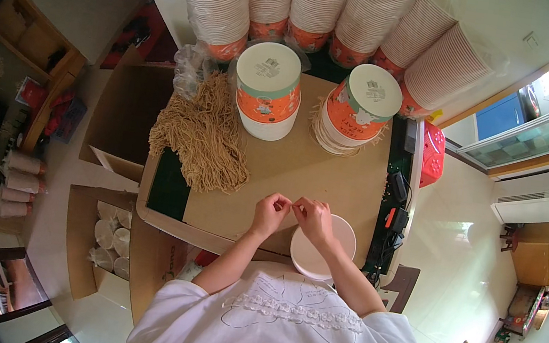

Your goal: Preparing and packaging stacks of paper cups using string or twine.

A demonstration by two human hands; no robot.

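Observation:
My left hand (271, 214) and my right hand (314, 219) meet fingertip to fingertip above the table's near edge. Both are closed in a pinch, and whatever lies between the fingertips is too small to name. Beneath my right hand and wrist sits a white paper tub (343, 241), its mouth facing up. A tangled heap of tan cord (204, 135) lies ahead of my left hand. Farther off stand two upside-down stacks of orange printed tubs, a left one (268, 93) and a right one (361, 106), with loops of tan cord (331, 141) around the right one's foot.
Tall plastic-wrapped stacks of paper tubs (320, 9) line the table's back. Cables and a black adapter (397, 187) run along the right edge, near a red plastic basket (432, 155). An open carton (79, 235) with wrapped tubs stands at lower left, below another cardboard box (122, 104).

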